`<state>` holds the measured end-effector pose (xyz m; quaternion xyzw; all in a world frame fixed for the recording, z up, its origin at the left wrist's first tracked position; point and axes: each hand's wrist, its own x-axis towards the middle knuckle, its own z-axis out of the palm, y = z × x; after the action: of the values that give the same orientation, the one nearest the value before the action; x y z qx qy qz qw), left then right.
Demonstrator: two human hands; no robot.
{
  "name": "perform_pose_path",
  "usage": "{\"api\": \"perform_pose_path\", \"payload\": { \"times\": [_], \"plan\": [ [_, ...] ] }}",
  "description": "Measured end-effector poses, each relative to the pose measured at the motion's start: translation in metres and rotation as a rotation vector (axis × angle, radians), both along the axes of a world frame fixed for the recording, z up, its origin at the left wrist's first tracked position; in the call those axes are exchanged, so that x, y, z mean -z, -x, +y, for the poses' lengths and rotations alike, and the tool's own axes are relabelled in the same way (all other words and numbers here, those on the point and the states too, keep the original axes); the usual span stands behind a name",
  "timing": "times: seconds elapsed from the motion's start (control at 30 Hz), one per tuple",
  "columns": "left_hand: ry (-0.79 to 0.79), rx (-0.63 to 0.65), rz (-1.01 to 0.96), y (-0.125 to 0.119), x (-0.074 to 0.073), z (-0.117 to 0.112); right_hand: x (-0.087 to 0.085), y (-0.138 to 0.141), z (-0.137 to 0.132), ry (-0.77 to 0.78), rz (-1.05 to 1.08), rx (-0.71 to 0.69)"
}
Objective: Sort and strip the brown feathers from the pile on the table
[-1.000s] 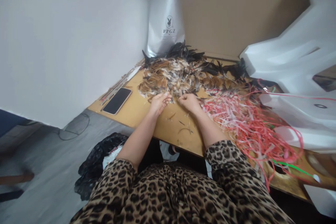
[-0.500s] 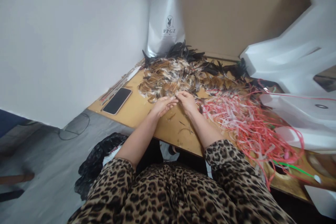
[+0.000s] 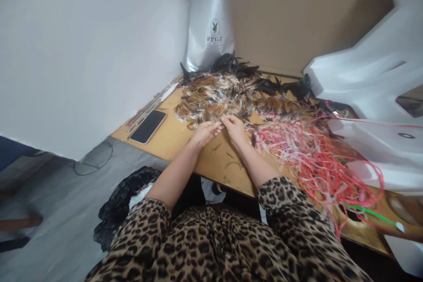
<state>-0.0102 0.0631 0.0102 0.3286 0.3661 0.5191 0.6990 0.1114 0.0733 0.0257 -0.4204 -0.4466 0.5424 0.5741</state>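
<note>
**Wood-coloured surface in a room corner: feather pile on top, left hand and right hand at its near edge**

White wall to the left, brown panel behind, grey floor below. Feathers are brown and cream toward the person, black at the far side, spread along the rear of the surface.

Hands meet at the tips, touching or nearly so. Left palm turned partly up, right shows its back. Grip: both curled in toward each other; can't tell if either is clamped on a feather, too small to read.

Loose bits lie on the surface, just nearer than the hands.

Phone flat at left, dark screen up. Thin sticks along the wall. White bag upright in the corner behind the feathers, printed PPGZ.

Right side: red and pink strip tangle, green strip poking out of it. White housing beyond, type unclear.

Black plastic bag on the floor, person's left.
</note>
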Motion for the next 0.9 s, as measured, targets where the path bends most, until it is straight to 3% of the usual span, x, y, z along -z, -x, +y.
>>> {"api": "perform_pose_path", "payload": {
  "times": [0.2,0.47,0.67,0.77,0.9],
  "plan": [
    [-0.060,0.036,0.082,0.001,0.001,-0.002,-0.002,-0.009,0.002,0.124,-0.061,-0.169],
    [-0.029,0.044,0.099,-0.001,-0.001,-0.003,0.012,-0.006,0.007,0.165,0.093,-0.099],
    [-0.062,0.028,0.111,-0.001,0.001,-0.002,0.009,-0.002,0.004,0.174,0.089,-0.116],
    [-0.091,-0.038,0.120,0.001,-0.001,-0.001,0.005,-0.006,0.006,0.134,0.016,-0.107],
    [-0.091,-0.252,0.062,0.006,-0.006,0.003,0.005,-0.020,0.013,0.010,-0.229,0.004]
  ]
}}
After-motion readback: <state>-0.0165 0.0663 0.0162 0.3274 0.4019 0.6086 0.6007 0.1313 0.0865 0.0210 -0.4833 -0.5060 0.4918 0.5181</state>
